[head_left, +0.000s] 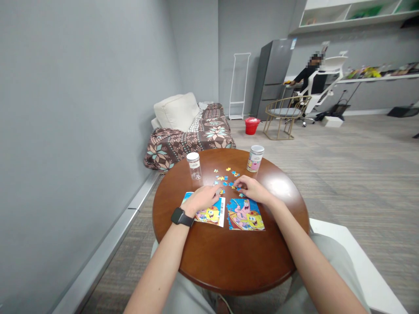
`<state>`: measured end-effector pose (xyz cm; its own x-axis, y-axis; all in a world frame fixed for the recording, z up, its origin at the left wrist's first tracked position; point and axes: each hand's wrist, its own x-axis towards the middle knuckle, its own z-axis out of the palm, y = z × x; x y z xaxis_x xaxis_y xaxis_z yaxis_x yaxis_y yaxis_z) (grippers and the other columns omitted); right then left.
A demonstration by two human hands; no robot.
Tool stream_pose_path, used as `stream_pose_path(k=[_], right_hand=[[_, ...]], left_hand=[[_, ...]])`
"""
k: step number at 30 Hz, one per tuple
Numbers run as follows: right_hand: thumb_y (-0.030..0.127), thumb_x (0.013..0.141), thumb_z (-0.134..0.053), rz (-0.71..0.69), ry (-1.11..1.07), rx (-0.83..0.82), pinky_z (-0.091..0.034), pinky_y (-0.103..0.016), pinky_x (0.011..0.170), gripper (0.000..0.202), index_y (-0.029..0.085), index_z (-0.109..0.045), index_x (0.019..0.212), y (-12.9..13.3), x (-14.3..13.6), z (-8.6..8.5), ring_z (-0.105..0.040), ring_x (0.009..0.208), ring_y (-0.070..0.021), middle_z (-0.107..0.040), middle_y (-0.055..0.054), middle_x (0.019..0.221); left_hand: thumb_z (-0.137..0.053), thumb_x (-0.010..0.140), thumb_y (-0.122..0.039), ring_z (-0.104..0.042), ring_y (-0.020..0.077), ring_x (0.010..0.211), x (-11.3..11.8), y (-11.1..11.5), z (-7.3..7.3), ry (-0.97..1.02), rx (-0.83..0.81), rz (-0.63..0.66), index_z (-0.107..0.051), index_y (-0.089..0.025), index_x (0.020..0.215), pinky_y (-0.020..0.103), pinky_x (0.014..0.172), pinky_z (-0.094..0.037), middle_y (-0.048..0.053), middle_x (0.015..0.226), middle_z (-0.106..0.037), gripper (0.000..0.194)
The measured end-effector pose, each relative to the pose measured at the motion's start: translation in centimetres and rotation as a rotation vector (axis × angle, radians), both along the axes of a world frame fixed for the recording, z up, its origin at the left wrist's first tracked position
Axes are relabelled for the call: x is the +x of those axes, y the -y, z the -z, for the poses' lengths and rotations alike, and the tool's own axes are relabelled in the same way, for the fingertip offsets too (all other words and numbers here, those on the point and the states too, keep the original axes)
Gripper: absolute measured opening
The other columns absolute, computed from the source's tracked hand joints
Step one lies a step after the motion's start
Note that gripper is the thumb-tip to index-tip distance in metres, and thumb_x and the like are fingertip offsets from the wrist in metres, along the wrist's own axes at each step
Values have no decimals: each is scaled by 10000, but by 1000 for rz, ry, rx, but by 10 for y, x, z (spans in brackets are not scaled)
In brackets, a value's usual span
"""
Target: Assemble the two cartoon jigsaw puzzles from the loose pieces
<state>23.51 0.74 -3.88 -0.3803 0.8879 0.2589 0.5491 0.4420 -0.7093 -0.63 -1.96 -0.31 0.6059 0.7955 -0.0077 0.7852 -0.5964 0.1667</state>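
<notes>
Puzzle (pixel 245 214), blue-edged, pink and yellow cartoon figures, near right hand (pixel 248 187).

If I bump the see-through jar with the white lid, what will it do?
The clear jar looks empty, so it's probably light and easy to push. It stands taller than it is wide, so it might tip. Its sides are round, so once down it could roll on the table.

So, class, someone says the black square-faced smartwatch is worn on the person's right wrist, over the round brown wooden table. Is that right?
The side is wrong: the head view shows the smartwatch on the left wrist, over the round brown wooden table.
</notes>
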Motion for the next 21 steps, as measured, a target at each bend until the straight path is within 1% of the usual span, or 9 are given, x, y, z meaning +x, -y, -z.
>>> stream_pose_path(k=[4,7,10,15,18,21], right_hand=[[-47,577,-485,0,-37,-16,-502,-256,735,404,177,-649,871,-2,4,4,-612,829,-144,-627,-32,923],[-44,543,-478,5,-18,1,-493,-255,729,421,172,-657,856,-2,6,4,-603,817,-146,-624,-29,911],[-22,558,-507,12,1,26,-492,-267,744,377,167,-659,846,-1,7,2,-601,813,-152,-625,-32,896],[16,622,-536,72,34,55,-496,-270,759,309,173,-667,854,-2,8,3,-608,792,-147,-652,-35,901],[27,638,-543,104,43,4,-499,-251,708,292,172,-673,856,-4,10,6,-613,742,-141,-665,-24,823],[38,647,-539,96,23,-68,-496,-234,649,287,164,-670,870,-6,12,8,-614,677,-132,-665,-10,740]], left_hand=[[-321,967,-275,-656,212,935,0,-1,1,28,-10,35,-567,-240,1195,278,787,-462,69,1039,-699,337],[-333,958,-264,-656,213,960,-1,-3,3,44,-7,43,-581,-246,1211,281,808,-465,69,1079,-700,355],[-349,946,-256,-651,217,983,-1,-5,5,44,-4,46,-601,-241,1205,292,839,-464,75,1102,-697,362],[-402,923,-260,-656,214,946,-1,-4,4,33,-25,-4,-624,-230,1174,288,838,-465,73,1023,-713,337],[-410,921,-266,-657,217,942,-1,-5,4,30,-9,-4,-619,-219,1165,291,834,-464,80,1007,-712,325],[-388,928,-263,-665,226,905,-1,-5,5,12,26,11,-607,-206,1150,298,795,-469,92,988,-711,317]])
